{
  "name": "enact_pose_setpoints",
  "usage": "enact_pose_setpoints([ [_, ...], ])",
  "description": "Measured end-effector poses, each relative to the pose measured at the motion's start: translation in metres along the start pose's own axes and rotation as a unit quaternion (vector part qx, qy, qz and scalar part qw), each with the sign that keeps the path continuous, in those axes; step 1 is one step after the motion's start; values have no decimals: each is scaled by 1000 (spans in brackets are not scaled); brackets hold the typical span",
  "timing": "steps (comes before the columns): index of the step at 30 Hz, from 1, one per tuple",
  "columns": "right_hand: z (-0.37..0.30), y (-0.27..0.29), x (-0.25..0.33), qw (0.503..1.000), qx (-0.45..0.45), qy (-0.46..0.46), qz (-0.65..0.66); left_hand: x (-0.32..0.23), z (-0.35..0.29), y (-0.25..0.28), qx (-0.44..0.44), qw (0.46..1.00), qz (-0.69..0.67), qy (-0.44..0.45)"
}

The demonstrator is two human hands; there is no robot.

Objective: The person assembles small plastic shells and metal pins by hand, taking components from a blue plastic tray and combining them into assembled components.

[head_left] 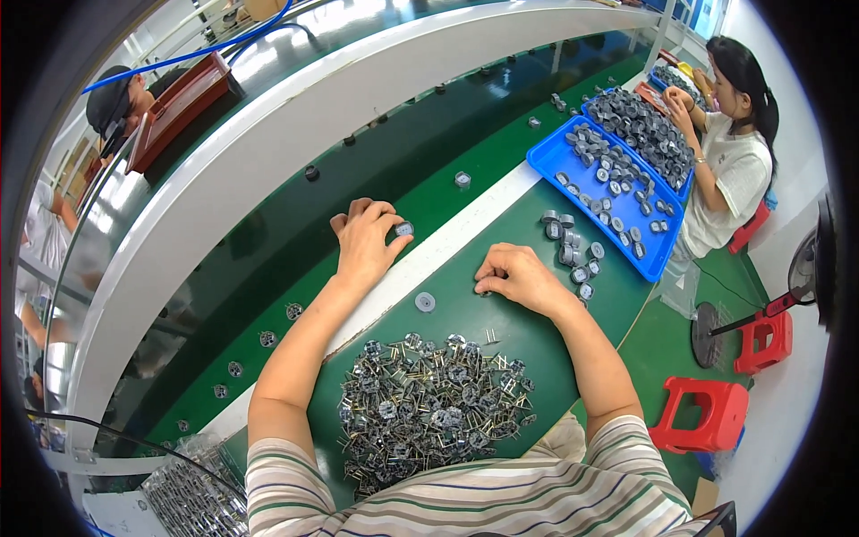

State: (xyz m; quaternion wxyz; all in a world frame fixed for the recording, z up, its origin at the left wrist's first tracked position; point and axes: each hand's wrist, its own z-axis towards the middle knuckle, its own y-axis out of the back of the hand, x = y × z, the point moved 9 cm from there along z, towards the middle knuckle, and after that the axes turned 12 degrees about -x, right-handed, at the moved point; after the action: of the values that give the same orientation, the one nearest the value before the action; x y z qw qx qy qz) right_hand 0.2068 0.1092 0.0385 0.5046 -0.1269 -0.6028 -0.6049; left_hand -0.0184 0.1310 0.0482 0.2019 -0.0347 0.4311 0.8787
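Over the green conveyor belt, my left hand (362, 237) has a small grey round housing (403, 229) between thumb and forefinger, its other fingers loosely bent. My right hand (523, 279) is above the green tabletop with its fingers pinched together; a small dark bit shows under the fingertips, too hidden to name. Between the hands a single grey round cap (425, 302) lies flat on the table. Close to my body is a large heap of small round circuit parts with metal pins (438, 407). Several grey housings (573, 246) stand clustered right of my right hand.
Blue trays (658, 255) full of grey housings stand at the far right, beside a seated co-worker (734, 134). A white strip (465, 219) edges the belt (501, 148), which carries scattered parts. Red stools (702, 416) and a fan (810, 259) stand right; a red-brown tray (183, 107) sits upper left.
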Motion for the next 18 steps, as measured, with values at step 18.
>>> enact_pose_setpoints([
  [18,6,-11,15,983,-130,106,-69,-77,-33,-13,112,970,-210,-38],
])
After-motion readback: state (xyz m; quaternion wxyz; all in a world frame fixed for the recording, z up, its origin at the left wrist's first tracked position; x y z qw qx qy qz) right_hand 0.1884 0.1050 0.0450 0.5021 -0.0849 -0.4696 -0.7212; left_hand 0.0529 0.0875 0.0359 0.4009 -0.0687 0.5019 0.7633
